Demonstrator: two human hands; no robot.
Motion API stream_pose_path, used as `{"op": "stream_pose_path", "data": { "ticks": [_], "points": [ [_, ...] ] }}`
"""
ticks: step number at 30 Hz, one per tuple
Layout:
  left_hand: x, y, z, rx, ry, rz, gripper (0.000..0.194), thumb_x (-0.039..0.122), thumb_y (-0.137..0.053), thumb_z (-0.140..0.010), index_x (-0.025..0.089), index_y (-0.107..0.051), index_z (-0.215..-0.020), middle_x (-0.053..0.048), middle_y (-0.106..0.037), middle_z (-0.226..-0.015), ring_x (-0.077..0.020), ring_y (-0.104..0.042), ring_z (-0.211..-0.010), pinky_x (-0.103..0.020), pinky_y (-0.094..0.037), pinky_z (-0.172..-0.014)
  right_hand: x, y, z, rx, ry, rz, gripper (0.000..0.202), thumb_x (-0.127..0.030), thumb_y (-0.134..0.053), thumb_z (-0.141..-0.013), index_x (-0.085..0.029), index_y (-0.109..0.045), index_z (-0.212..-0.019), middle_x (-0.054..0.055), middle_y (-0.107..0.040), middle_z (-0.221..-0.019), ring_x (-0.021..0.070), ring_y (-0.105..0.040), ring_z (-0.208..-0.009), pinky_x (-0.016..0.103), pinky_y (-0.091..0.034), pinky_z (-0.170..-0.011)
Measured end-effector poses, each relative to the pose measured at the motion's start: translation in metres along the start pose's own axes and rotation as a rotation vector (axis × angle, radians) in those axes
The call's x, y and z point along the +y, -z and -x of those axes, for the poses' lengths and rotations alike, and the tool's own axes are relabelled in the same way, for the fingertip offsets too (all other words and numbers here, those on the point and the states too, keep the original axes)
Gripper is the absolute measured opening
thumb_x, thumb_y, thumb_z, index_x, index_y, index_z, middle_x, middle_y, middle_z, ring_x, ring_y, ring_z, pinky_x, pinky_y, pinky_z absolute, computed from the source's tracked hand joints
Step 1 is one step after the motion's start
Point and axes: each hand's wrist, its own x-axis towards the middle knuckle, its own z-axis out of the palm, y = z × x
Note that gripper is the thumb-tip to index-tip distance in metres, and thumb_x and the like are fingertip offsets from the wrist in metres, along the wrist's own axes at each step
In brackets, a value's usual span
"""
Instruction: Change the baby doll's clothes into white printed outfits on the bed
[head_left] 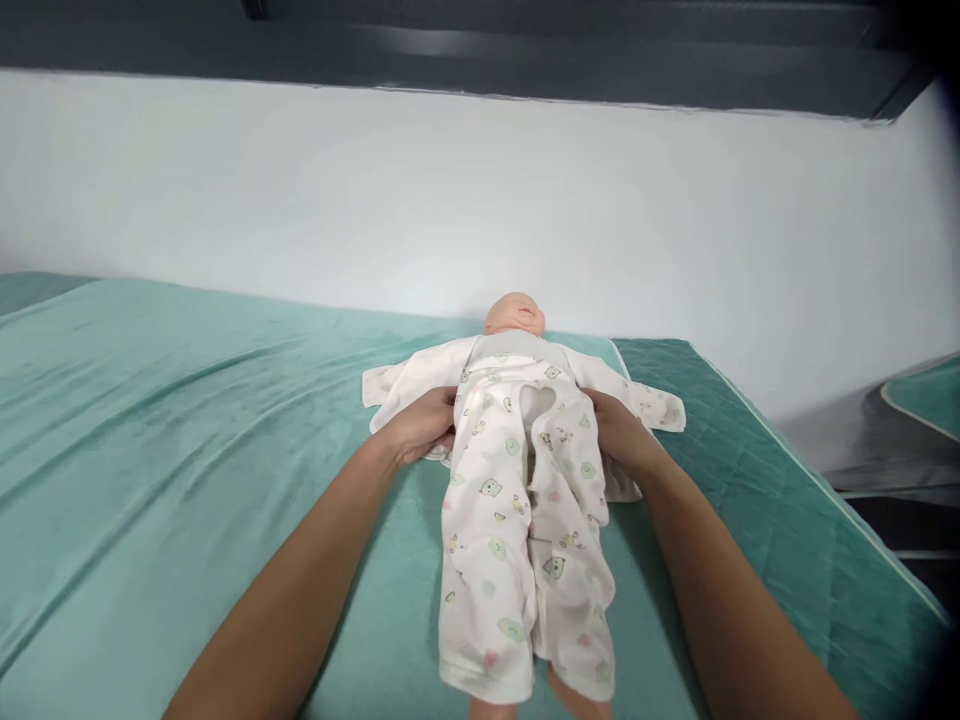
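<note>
A baby doll lies on its back, its head toward the wall. Printed white pants cover its belly and legs, with an opening at the crotch and the feet showing below the cuffs. A white top is spread out under and around its torso, sleeves out to both sides. My left hand is at the doll's waist on the left, its fingertips hidden by the pants and top. On the other side my right hand touches the waist, fingers tucked behind the cloth.
A light green sheet with wrinkles covers the bed, beside a darker green quilted pad at the right. Behind stands a white wall, under a dark metal beam.
</note>
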Motion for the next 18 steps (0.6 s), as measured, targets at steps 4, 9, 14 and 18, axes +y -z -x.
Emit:
{"op": "stream_pose_path", "data": {
  "ticks": [4,9,14,18],
  "points": [
    [-0.006,-0.001,-0.001,-0.03,-0.022,0.088,0.047,0.02,-0.076,-0.068,0.019,-0.067,-0.114,-0.008,-0.075,-0.091,-0.0216,-0.071,-0.081,-0.031,-0.058,-0.07,-0.003,-0.005,0.005,-0.045,-0.054,-0.254,0.033,-0.033,-0.072,-0.069,-0.02,-0.074,-0.1,0.007,-0.077,-0.091,0.0292,-0.069,-0.089,0.04,-0.056,-0.076],
    [-0.011,-0.008,-0.004,0.027,-0.111,0.209,0.046,0.026,-0.076,-0.071,0.017,-0.067,-0.115,-0.01,-0.075,-0.096,-0.0258,-0.071,-0.089,-0.036,-0.059,-0.076,-0.002,-0.013,0.006,0.0,-0.064,-0.409,0.039,-0.033,-0.079,-0.063,-0.022,-0.074,-0.1,0.007,-0.076,-0.085,0.029,-0.071,-0.08,0.041,-0.057,-0.07],
    [-0.003,-0.012,0.002,0.033,-0.145,0.17,0.047,0.023,-0.075,-0.07,0.018,-0.067,-0.116,-0.01,-0.075,-0.102,-0.0286,-0.069,-0.097,-0.039,-0.058,-0.082,-0.016,-0.017,0.013,0.112,-0.069,-0.272,0.034,-0.035,-0.076,-0.064,-0.024,-0.075,-0.096,0.006,-0.076,-0.086,0.031,-0.07,-0.086,0.042,-0.057,-0.075],
    [0.002,-0.014,0.008,-0.046,-0.158,0.154,0.051,0.021,-0.075,-0.069,0.02,-0.065,-0.12,-0.01,-0.075,-0.106,-0.028,-0.068,-0.102,-0.04,-0.057,-0.085,-0.017,-0.018,0.017,0.077,-0.065,-0.319,0.034,-0.033,-0.073,-0.065,-0.023,-0.072,-0.098,0.007,-0.076,-0.097,0.0305,-0.069,-0.09,0.043,-0.057,-0.08]
  ]
}}
